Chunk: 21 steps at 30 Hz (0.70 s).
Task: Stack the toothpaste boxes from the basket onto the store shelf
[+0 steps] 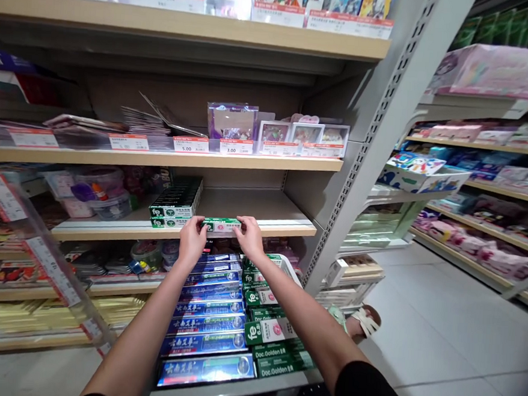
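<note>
Between my two hands is a green and white toothpaste box (220, 224), level with the edge of a store shelf (262, 229). My left hand (193, 239) grips its left end, and my right hand (249, 238) grips its right end. To the left, stacked rows of similar green boxes (175, 207) stand on that shelf. Below my hands is a pale tray (291, 269) with blue toothpaste boxes (209, 336) on its left side and green Doc.Golden boxes (269, 333) on its right. My right forearm hides part of the green ones.
Over the work shelf runs a higher shelf (171, 162) with small packets and boxes. Plastic tubs (95, 192) sit at the left. A grey metal upright (361, 162) borders the shelf on the right. Beyond it are tiled floor (445, 319) and a person's sandalled foot (364, 322).
</note>
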### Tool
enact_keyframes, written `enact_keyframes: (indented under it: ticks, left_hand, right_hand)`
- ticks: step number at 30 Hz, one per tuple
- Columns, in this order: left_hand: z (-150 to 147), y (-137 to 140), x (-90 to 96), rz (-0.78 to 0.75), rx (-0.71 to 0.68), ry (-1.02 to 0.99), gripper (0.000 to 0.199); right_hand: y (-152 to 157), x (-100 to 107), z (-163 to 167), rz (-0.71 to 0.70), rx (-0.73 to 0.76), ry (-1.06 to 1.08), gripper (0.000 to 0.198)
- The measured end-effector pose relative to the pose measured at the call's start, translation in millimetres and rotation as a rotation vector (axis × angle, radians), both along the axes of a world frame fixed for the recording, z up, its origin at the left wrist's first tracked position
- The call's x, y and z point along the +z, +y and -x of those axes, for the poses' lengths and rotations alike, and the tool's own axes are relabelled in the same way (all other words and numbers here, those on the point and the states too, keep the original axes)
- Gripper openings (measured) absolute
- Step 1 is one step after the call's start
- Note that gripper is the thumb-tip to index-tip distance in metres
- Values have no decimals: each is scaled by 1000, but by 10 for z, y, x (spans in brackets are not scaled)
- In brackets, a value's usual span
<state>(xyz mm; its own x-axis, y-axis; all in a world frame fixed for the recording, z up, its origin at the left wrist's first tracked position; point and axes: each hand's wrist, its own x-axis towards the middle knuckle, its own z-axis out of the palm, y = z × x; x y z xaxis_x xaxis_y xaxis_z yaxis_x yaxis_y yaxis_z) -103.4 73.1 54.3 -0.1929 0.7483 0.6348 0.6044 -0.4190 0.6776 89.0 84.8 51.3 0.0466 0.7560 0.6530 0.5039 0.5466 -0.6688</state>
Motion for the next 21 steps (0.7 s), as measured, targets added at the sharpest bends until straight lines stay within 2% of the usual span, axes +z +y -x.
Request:
enact_keyframes:
  ticks: [7,14,21]
  left_hand:
    - [56,181,-98,5,80,173,24]
    - [-12,355,-77,40,131,202,30]
    - [-54,387,-94,52,147,167,32]
  right_hand:
    - [235,-87,79,30,9,33,32]
    - [456,-77,108,22,-62,-57,30]
    - [509,-136,125,7,-90,-92,30]
